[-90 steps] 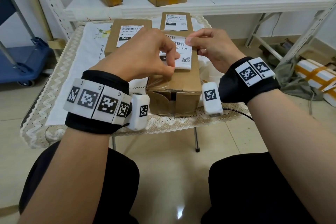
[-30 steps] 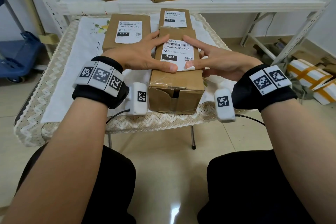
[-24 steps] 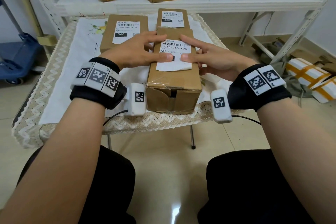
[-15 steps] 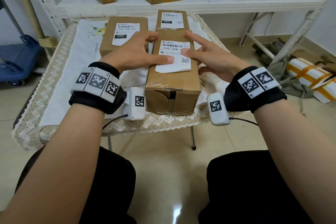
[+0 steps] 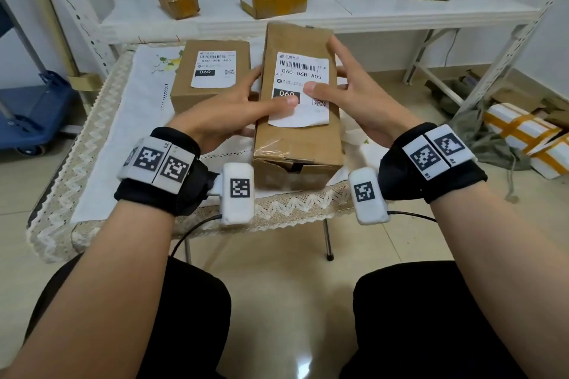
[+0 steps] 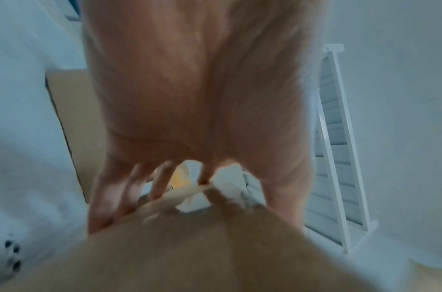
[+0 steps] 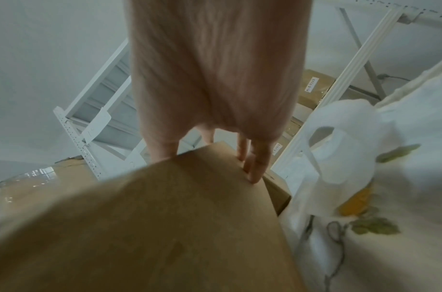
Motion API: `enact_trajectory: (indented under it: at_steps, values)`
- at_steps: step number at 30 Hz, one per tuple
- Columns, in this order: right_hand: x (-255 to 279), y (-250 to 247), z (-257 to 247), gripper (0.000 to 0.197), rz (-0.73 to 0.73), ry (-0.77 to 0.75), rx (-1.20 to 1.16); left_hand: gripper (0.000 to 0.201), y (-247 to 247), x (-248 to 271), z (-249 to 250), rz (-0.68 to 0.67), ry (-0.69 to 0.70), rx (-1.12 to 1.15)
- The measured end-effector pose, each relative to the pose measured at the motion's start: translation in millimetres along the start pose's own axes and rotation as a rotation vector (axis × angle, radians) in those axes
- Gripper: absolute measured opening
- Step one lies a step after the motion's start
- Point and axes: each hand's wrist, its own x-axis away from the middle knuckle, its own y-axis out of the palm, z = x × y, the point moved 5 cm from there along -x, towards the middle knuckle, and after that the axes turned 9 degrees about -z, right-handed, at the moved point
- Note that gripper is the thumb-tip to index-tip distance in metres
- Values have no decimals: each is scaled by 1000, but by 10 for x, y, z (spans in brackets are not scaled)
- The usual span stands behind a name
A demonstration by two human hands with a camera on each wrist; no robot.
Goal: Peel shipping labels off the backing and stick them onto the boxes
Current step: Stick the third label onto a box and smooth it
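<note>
A long brown cardboard box (image 5: pixel 295 144) with a white shipping label (image 5: pixel 300 114) stuck on its top is held between both hands, its far end tilted up off the table. My left hand (image 5: pixel 237 108) grips the box's left side, thumb lying across the label's black "060" patch. My right hand (image 5: pixel 348 83) grips the right side, thumb on the label near its QR code. In the left wrist view the left hand (image 6: pixel 202 98) and box (image 6: pixel 214 247) are blurred. In the right wrist view the right hand (image 7: pixel 214 79) has its fingers along the box (image 7: pixel 164 217) edge.
A second labelled box (image 5: pixel 209 71) lies to the left on the lace-covered table (image 5: pixel 101 138). A white bag (image 7: pixel 339 148) lies right of the held box. Behind stands a white shelf (image 5: pixel 369 9) with several boxes. A blue cart (image 5: pixel 27 108) and taped white parcels (image 5: pixel 523 135) flank the table.
Both hands stopped smoothing the label with flat fingers and took the box by its sides. The box's far end has risen and now hides the labelled box behind it.
</note>
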Motion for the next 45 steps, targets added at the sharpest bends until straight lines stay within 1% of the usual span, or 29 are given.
enact_trajectory:
  at_steps: [1,4,7,9,12,14,16,20,26,33,34,38,40,42,45]
  values:
    - [-3,-13,-20,92,14,-22,-9,89,-12,5,24,39,32,62]
    - [8,-23,-97,89,50,-102,-35,95,-59,3,76,113,134,195]
    - [26,-20,-172,87,96,-161,50,93,-102,-10,83,186,162,253]
    - [35,0,-264,85,144,-242,209,88,-79,-22,90,221,162,255]
    - [29,143,-394,71,182,-352,611,83,-5,-46,147,214,213,259]
    - [18,224,-407,65,174,-364,781,78,28,-36,199,217,250,258]
    - [22,221,-373,62,175,-355,849,74,49,-19,243,232,273,247]
    - [49,111,-372,60,255,-357,846,72,79,19,315,227,295,212]
    - [11,-95,-387,72,399,-320,818,73,128,65,378,219,312,184]
    - [-37,-254,-339,75,449,-283,754,78,171,99,387,219,316,178]
    - [-38,-257,-331,77,454,-277,720,79,177,102,387,223,315,178]
    - [-19,-289,-331,99,496,-286,530,78,148,117,408,271,316,199]
    - [11,-245,-367,102,500,-324,566,78,95,133,418,323,330,199]
    - [32,-131,-413,103,466,-360,649,78,62,150,413,344,335,203]
    - [29,32,-425,97,410,-389,760,74,81,170,419,355,339,170]
